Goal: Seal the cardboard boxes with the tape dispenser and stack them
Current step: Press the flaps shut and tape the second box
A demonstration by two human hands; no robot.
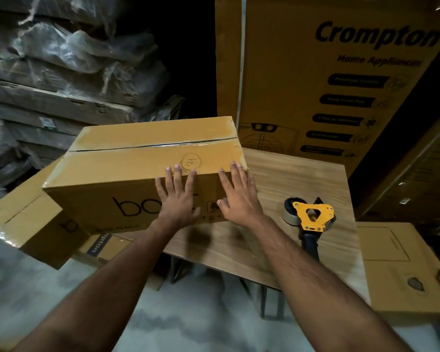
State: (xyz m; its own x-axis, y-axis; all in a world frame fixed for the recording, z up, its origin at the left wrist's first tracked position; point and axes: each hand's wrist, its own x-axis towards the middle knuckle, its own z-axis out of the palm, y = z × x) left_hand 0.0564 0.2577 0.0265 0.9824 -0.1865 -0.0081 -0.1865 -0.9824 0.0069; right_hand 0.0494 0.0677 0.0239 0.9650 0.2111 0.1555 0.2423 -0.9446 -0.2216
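Note:
A brown cardboard box point(127, 171) with a taped top seam and a circled number lies partly on the wooden table point(300, 179), its left end overhanging another box point(33, 229) below. My left hand point(178, 196) and my right hand point(236, 196) press flat against its near side, fingers spread over the top edge. A yellow tape dispenser point(310, 219) with a dark handle lies on the table to the right of my right hand, untouched.
A tall printed carton point(328, 72) stands behind the table. Another flat brown carton point(401, 265) sits at the right, lower than the tabletop. Plastic-wrapped stacked boards point(61, 67) fill the left background. A printed box point(104, 247) lies under the table's left edge on the grey floor.

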